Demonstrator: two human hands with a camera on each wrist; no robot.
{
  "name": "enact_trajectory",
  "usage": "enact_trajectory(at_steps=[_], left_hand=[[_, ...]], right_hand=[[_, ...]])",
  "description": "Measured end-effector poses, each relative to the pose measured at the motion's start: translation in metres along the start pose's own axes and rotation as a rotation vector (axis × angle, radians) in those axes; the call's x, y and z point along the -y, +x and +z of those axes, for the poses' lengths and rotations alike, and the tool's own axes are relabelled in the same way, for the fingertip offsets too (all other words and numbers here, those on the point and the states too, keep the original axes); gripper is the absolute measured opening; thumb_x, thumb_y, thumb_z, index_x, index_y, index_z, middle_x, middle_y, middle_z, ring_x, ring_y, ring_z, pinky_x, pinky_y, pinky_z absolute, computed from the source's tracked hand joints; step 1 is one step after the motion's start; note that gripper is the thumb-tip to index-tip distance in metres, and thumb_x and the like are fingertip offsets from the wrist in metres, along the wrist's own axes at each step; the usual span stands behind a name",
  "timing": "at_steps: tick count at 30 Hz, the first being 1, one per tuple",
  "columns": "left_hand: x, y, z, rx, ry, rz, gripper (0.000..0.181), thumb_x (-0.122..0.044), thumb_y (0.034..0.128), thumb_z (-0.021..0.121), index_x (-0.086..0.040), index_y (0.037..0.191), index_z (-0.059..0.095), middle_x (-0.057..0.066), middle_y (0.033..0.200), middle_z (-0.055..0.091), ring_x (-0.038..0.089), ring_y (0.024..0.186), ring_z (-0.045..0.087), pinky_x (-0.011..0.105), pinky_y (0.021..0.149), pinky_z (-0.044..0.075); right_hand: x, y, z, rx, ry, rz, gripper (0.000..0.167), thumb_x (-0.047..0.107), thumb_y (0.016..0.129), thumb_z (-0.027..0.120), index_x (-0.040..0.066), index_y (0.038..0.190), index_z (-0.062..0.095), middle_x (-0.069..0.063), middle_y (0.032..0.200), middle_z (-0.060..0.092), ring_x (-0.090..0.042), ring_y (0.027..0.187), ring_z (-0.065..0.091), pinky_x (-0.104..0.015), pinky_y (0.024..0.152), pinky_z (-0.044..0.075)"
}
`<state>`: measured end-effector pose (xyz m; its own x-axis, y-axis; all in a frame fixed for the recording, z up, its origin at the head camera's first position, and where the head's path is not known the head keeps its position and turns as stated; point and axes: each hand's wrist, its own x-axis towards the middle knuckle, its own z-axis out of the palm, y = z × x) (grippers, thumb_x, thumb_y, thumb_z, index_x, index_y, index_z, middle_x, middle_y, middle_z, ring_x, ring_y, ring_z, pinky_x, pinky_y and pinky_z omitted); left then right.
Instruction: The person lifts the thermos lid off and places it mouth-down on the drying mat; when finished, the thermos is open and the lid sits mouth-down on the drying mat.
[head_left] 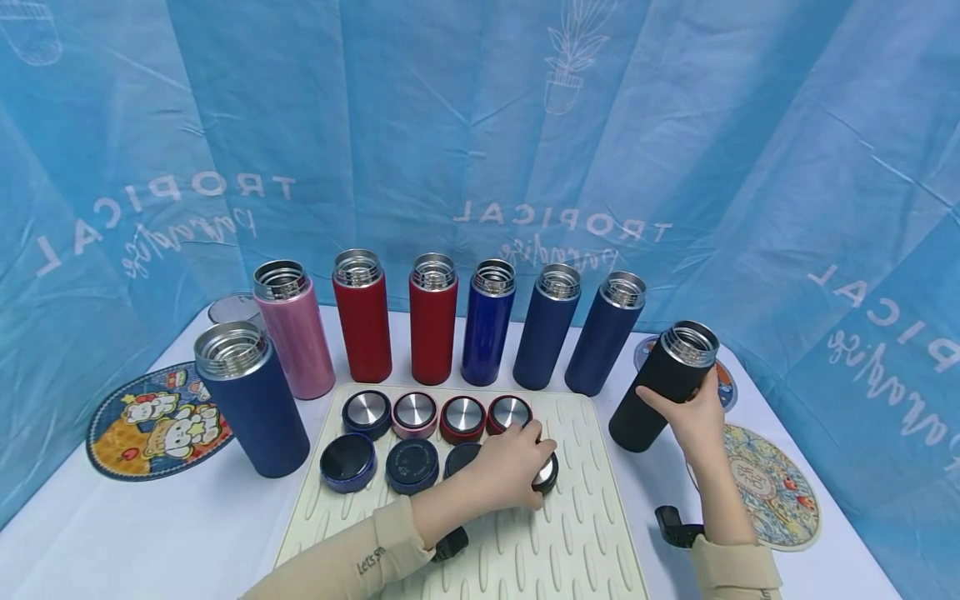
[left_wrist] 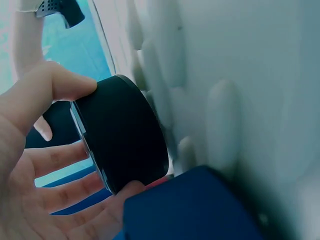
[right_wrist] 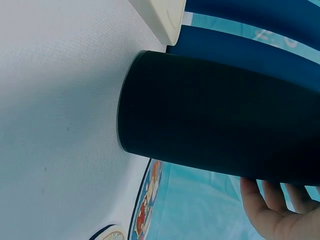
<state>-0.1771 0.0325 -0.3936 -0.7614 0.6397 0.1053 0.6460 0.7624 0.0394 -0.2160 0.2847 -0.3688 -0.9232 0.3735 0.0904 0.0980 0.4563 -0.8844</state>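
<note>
My left hand (head_left: pixel 506 467) is over the ribbed cream mat, its thumb and fingers pinching the rim of a black bottle lid (left_wrist: pixel 122 135). In the left wrist view a dark blue lid (left_wrist: pixel 185 210) is close beside it. Farther right, my right hand (head_left: pixel 693 421) grips the upper part of a black thermos bottle (head_left: pixel 651 392), thumb in front and fingers round the far side. That bottle is uncapped, its steel mouth upward, and its base (right_wrist: pixel 127 100) is at the white tabletop. Part of a navy lid (head_left: pixel 459 458) shows behind my left hand.
Several open bottles stand along the back: pink (head_left: pixel 297 342), red, glossy blue (head_left: pixel 487 329) and navy; a wider navy one (head_left: pixel 258 408) is at left. More lids, such as the glossy blue lid (head_left: pixel 348 462), sit on the mat (head_left: pixel 570 542). Patterned placemats (head_left: pixel 772 487) flank them.
</note>
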Motion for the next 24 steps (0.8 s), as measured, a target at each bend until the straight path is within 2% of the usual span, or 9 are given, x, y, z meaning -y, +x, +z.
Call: enact_trajectory(at_steps=[11,24], left_hand=[[-0.0041,0.0007,0.0056,-0.019,0.067,0.006,0.055,-0.045,0.0654,0.076,-0.016,0.111,0.064,0.002,0.100,0.057,0.017,0.082,0.055,0.026,0.049,0.047],[-0.0042,0.0011,0.0068,-0.006,0.086,-0.011,0.057,-0.047,0.0652,0.076,-0.018,0.113,0.063,0.002,0.101,0.058,0.016,0.081,0.056,0.026,0.049,0.047]], right_hand=[[0.0004,-0.0006,0.0004,0.007,0.002,-0.002,0.104,0.034,0.074,0.077,0.014,0.147,0.006,-0.018,0.145,0.030,-0.039,0.130,0.033,-0.060,0.100,0.031],[-0.0002,-0.0011,0.0001,0.009,0.010,-0.003,0.105,0.036,0.074,0.077,0.015,0.148,0.005,-0.018,0.145,0.030,-0.038,0.130,0.033,-0.060,0.100,0.030]])
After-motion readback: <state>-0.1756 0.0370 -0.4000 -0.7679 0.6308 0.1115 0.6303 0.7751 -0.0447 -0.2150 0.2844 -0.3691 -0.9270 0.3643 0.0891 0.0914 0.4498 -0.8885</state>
